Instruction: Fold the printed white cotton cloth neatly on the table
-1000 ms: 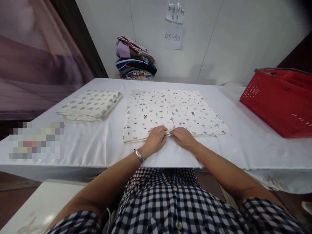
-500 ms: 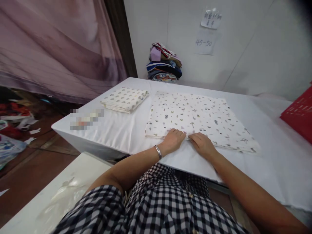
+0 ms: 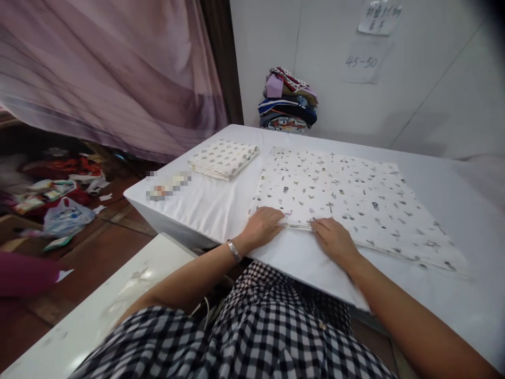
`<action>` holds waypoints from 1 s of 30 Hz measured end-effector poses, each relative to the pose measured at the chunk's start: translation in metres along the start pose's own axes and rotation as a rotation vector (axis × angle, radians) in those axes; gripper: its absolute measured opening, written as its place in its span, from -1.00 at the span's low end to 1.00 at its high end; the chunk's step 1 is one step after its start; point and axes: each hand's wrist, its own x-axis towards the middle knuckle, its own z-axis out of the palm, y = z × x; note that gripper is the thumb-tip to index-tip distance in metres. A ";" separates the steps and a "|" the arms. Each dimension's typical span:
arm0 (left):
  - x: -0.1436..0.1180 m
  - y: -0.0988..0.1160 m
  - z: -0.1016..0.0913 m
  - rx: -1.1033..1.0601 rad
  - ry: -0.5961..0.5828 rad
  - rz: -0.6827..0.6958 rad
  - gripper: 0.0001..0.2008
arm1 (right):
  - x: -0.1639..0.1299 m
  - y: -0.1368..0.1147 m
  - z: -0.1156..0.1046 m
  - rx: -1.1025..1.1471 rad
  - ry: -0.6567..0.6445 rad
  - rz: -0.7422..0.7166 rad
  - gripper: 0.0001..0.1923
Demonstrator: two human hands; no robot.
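Observation:
A white cloth (image 3: pixel 331 195) with small printed plants and figures lies folded in layers, spread wide on the table before me. My left hand (image 3: pixel 263 227) rests on its near edge by the left corner, fingers stretched across the top; a silver bracelet circles that wrist. Further right along the same edge is my right hand (image 3: pixel 334 241), its fingers bent over the layers and its thumb hidden. Between the hands, a short stretch of folded edge shows. Left of this cloth sits a smaller, thicker folded cloth (image 3: pixel 224 158) with grey heart-like shapes, touched by neither hand.
A white-covered table (image 3: pixel 205 210) carries the cloths and a blurred-out item (image 3: pixel 168 187) near its left edge. Behind stands a pile of folded fabrics (image 3: pixel 288 102) against the wall. A white surface (image 3: pixel 158 258) adjoins at lower left. Bags (image 3: pixel 67 216) and other goods lie on the floor.
My left hand has slid left along the near edge, towards the corner, widening the gap between my hands. My right hand stays at the edge. The view has turned left.

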 end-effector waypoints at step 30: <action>-0.027 -0.040 -0.022 0.060 0.066 -0.440 -0.89 | -0.003 -0.003 0.003 0.011 0.035 -0.007 -0.72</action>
